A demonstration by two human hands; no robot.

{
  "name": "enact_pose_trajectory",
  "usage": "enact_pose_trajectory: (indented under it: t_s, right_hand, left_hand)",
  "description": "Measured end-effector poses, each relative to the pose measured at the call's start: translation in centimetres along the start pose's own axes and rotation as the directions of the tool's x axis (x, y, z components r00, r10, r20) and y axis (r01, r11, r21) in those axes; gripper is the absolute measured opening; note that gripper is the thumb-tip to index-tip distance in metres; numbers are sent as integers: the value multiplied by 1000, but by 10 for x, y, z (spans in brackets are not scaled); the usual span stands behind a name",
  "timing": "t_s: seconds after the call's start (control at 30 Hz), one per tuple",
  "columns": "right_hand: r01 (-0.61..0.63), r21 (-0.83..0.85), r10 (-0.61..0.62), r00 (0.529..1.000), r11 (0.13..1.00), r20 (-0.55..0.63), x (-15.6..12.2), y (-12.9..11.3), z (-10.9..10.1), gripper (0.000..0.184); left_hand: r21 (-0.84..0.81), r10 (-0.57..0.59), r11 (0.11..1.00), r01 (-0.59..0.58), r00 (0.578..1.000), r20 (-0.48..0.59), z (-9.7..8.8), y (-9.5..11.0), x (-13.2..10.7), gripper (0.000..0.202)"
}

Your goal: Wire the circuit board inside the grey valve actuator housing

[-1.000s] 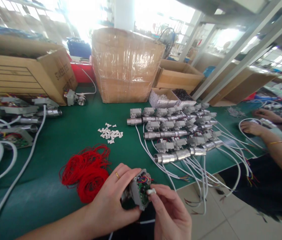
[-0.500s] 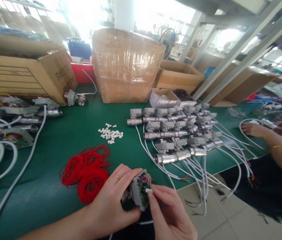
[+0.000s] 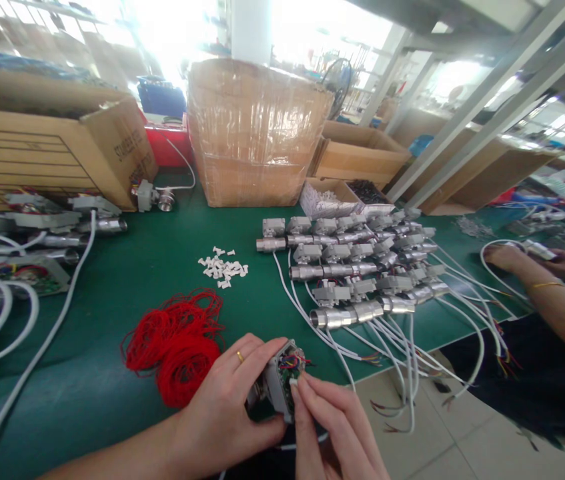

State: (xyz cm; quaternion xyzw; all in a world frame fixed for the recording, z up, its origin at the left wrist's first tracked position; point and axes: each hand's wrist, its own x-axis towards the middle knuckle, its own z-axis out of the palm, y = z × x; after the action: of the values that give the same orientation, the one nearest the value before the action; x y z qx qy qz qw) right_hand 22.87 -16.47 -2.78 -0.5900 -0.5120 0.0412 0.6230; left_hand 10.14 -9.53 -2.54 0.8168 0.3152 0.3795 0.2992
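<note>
Near the bench's front edge, my left hand [image 3: 235, 393] is wrapped round a grey sensor housing [image 3: 276, 383]. The housing is tilted, with its open face to the right, showing a green circuit board and coloured wires. My right hand [image 3: 335, 427] pinches a small white plastic piece [image 3: 293, 383] between thumb and fingertips, against the board's right side; the fingers hide most of it. Left of my left hand lie bundles of red cord [image 3: 175, 347]. Farther back is a loose pile of small white plastic pieces [image 3: 223, 268].
Rows of metal fittings with grey housings [image 3: 347, 307] and white cables [image 3: 402, 347] stand to the right. More cabled units [image 3: 37, 267] crowd the left. Cardboard boxes [image 3: 255, 133] line the back. A co-worker's hand [image 3: 507, 260] holds a cable at far right.
My right fingertips have moved slightly left and closer over the board, covering more of the white piece. My left hand keeps its hold on the housing.
</note>
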Motion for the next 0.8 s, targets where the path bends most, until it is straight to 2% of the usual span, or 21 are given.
enact_pose_trajectory:
  t_s: [0.07,0.23,0.37,0.5,0.67,0.8]
  right_hand:
    - [-12,15,12,1000,1000,-15,0,1,2,31]
    - [-130,188,140,989,974,-44,-2,16,3,12]
    - [-112,223,124,992,968,-38,-7,30,1,12]
    - [-195,313,228,971,930,-74,-9,36,2,9]
    - [-407,426,452,892,808,-5,-5,41,1,6]
    - [-569,502,632,773,651,56,-4,47,-2,18]
  left_hand:
    - [10,3,1000,-3,1000,-5,2,-1,0,59]
    - [27,53,998,-53,999,-8,8,-4,1,58]
    - [51,55,997,-54,998,-10,10,-4,3,60]
    - [109,63,992,-63,998,-1,11,0,7,60]
    - [238,49,970,-49,999,4,18,4,16,59]
    - [284,16,959,-18,1000,8,25,7,24,54]
